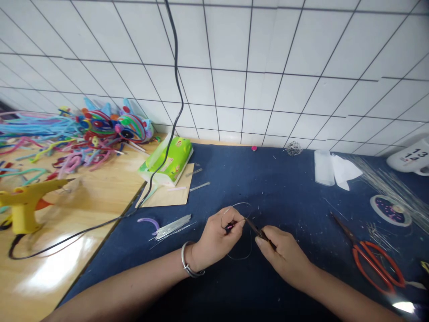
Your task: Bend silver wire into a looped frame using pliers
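My left hand point(224, 230), a silver bangle at its wrist, is closed in a pinch on a thin wire point(250, 246) that loops out around the fingers. Small dark and pink beads point(229, 226) show between the thumb and forefinger. My right hand point(279, 252) is wrapped round a pair of pliers point(257, 229). The dark jaws of the pliers meet the wire at my left fingertips. Whether the jaws are fully closed is too small to tell. Both hands are above a dark blue cloth point(234, 179).
At right lie orange-handled scissors point(375, 266), a dish of beads point(390, 210) and loose wires point(389, 179). Left are cut wire pieces point(174, 226), a green tissue pack point(172, 158), a yellow glue gun point(25, 203) and pipe cleaners point(40, 125). A black cable point(176, 67) hangs across the left side.
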### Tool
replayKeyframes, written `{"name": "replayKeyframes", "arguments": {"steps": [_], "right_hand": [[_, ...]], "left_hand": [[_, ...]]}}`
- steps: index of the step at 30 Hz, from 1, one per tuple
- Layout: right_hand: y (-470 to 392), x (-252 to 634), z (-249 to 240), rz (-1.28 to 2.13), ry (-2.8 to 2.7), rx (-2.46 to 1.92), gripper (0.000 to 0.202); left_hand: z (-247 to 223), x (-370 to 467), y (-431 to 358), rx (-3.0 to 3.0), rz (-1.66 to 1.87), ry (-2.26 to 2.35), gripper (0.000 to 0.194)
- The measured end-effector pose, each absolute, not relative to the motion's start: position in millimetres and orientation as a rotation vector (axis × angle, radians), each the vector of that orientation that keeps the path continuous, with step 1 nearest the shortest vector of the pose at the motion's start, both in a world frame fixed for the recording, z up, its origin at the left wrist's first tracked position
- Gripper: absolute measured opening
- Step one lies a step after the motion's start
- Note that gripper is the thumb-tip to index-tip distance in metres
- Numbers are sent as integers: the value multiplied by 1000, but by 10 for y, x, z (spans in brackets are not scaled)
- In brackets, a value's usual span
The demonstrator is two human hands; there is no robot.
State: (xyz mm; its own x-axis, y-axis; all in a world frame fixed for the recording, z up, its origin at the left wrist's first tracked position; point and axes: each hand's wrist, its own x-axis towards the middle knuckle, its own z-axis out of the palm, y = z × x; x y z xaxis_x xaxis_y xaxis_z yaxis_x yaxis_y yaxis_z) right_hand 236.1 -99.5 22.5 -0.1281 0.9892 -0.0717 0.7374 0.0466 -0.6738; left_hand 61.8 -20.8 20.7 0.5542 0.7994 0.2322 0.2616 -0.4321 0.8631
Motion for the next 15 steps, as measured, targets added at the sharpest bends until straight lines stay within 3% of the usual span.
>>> {"name": "replayKeyframes", "arguments": {"steps": [15], "right_hand": [[-974,2377,187,738,-1957,-1717,20]], "left_hand": [[220,634,-171,1842,733,809,13]]}}
